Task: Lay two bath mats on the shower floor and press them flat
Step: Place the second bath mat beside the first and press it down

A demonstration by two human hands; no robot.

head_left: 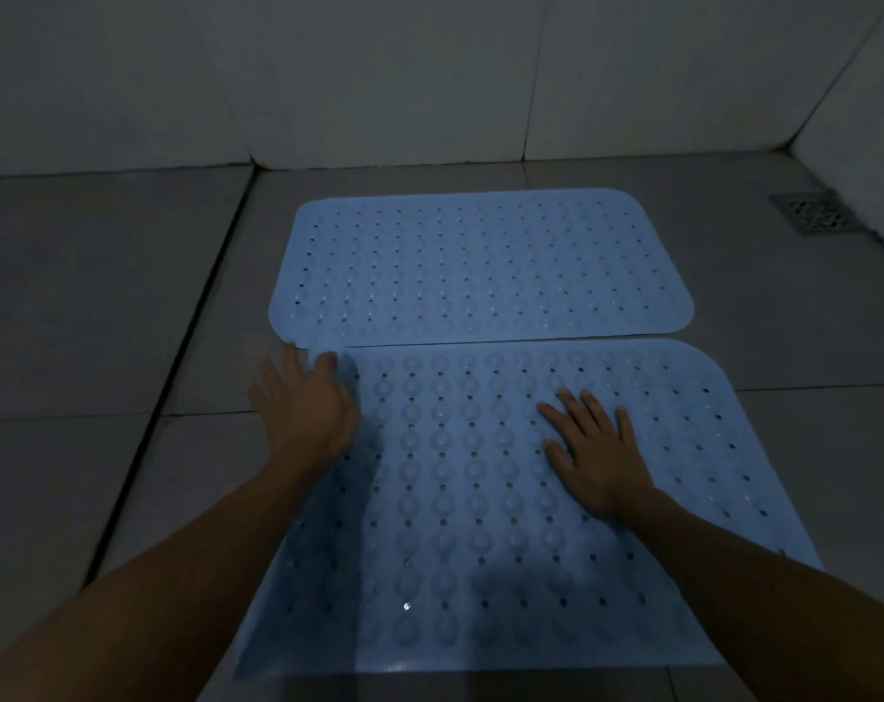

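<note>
A dim room. Large grey tiles cover the floor (100, 306), split by dark grout lines. Pale tiled walls (379, 78) rise just behind it. A square metal drain (814, 212) sits in the floor near the right wall.

the grey tiled shower floor (100, 306) carries two pale blue perforated bath mats: the near mat (480, 499) under both hands, the far mat (480, 266) just beyond the fingertips. a metal drain grate (812, 212) sits far right.

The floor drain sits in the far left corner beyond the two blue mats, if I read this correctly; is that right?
Not quite: the head view shows the floor drain in the far right corner, beyond the two blue mats.
</note>
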